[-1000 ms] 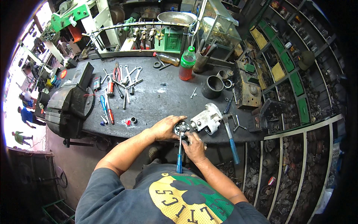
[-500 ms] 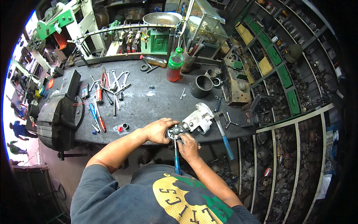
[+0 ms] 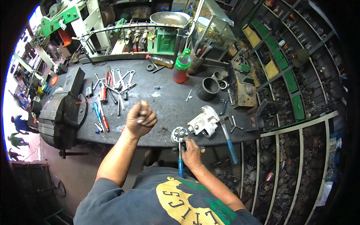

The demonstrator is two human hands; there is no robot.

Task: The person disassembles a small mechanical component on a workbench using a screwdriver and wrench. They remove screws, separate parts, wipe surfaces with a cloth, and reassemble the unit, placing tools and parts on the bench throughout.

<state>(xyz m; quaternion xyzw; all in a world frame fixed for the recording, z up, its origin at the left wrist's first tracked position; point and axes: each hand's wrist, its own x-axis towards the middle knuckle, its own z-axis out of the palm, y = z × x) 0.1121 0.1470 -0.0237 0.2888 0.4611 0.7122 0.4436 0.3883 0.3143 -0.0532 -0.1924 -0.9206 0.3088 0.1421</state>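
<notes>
My left hand [image 3: 141, 119] is raised over the bench, fingers curled into a loose fist. Whatever might be inside it is hidden. At the bench's front edge lies a round metal part [image 3: 177, 135] with a bolt-like centre and holes around it. My right hand [image 3: 192, 153] is closed beside this part, its fingers at the shaft of a blue-handled screwdriver [image 3: 180, 168]. The shaft's upper end meets the part, and the handle points toward my body. Just right of the part lies a whitish metal housing [image 3: 204, 120].
A blue-handled hammer [image 3: 229, 144] lies right of the housing. Several wrenches [image 3: 120, 80] and screwdrivers [image 3: 102, 116] are spread at the left, near a large vise [image 3: 58, 120]. Farther back stand a bottle of red liquid [image 3: 182, 67] and a dark metal cylinder [image 3: 208, 89]. Shelves [image 3: 296, 150] line the right.
My left hand has let go of the round part and moved up and left, its fingers curling. My right hand stays by the part and the screwdriver. The view has shifted slightly.
</notes>
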